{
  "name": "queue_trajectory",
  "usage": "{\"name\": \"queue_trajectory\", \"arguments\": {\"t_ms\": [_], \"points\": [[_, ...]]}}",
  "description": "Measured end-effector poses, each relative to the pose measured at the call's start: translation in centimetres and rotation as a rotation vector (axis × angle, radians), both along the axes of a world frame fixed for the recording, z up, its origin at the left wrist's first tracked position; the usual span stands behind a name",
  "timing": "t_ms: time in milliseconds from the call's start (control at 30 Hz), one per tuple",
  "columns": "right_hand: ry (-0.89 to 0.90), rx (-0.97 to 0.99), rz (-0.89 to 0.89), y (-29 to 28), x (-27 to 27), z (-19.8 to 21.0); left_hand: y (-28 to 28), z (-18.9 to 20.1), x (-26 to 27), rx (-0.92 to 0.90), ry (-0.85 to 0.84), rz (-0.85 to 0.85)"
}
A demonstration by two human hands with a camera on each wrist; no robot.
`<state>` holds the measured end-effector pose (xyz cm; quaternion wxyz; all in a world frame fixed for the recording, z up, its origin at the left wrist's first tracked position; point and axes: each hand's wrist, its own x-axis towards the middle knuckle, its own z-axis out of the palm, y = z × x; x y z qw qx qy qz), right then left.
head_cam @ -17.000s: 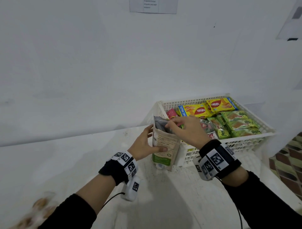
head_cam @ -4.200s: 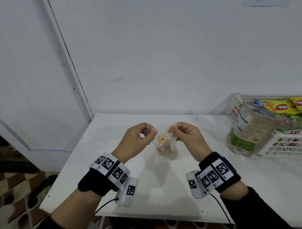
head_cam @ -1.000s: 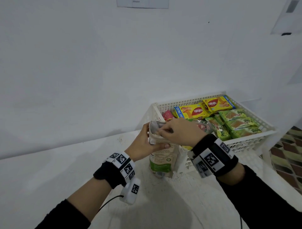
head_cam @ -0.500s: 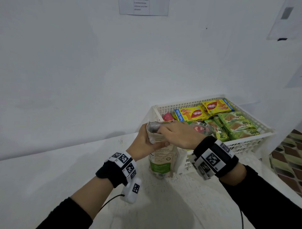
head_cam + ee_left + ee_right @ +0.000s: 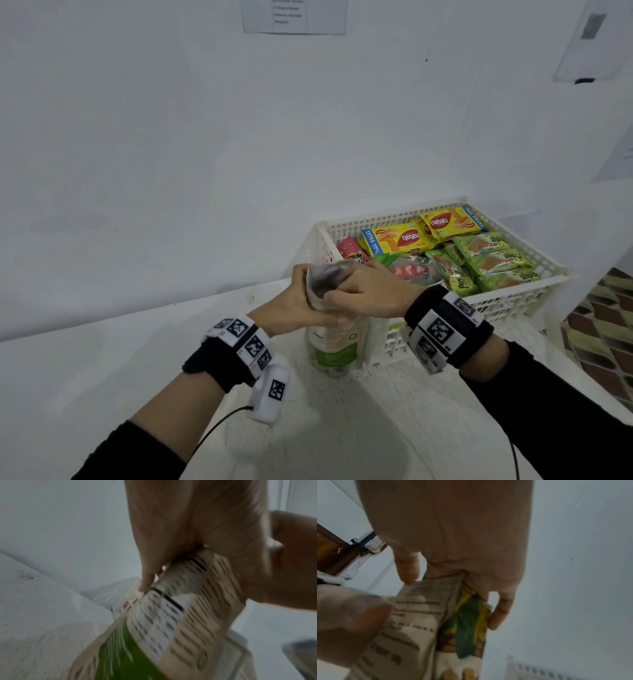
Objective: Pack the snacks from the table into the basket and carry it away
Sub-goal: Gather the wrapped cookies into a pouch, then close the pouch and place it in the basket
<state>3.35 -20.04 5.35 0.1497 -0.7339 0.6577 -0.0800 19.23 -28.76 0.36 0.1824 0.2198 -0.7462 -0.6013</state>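
I see both my left hand point(image 5: 294, 308) and right hand point(image 5: 370, 294) with fingers clamped on the pouch point(image 5: 334, 346) top, basket point(image 5: 513, 301) at 2 o'clock.

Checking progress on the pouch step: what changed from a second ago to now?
Little. Both hands have worked lower on the pouch top: the left hand still grips its near side, the right hand still pinches the mouth, now squeezed narrower. The pouch still stands on the table against the basket; the packed snacks are unchanged.
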Motion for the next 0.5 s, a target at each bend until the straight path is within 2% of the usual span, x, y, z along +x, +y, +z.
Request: {"name": "queue_trajectory", "arguments": {"t_ms": [200,267,400,500], "points": [[-0.199,-0.013,0.106,1.1,-0.5,0.2,-1.5,0.8,1.4,0.019,-0.036,-0.074],[-0.18,-0.048,0.146,1.0,-0.4,0.1,-1.1,1.0,1.1,-0.02,0.003,-0.078],[-0.041,-0.285,0.213,0.5,-0.5,-0.2,-0.6,1.3,1.0,-0.082,0.077,0.017],[-0.196,-0.408,0.131,0.9,-0.9,-0.7,-0.7,1.4,1.6,-0.034,0.137,0.157]]}}
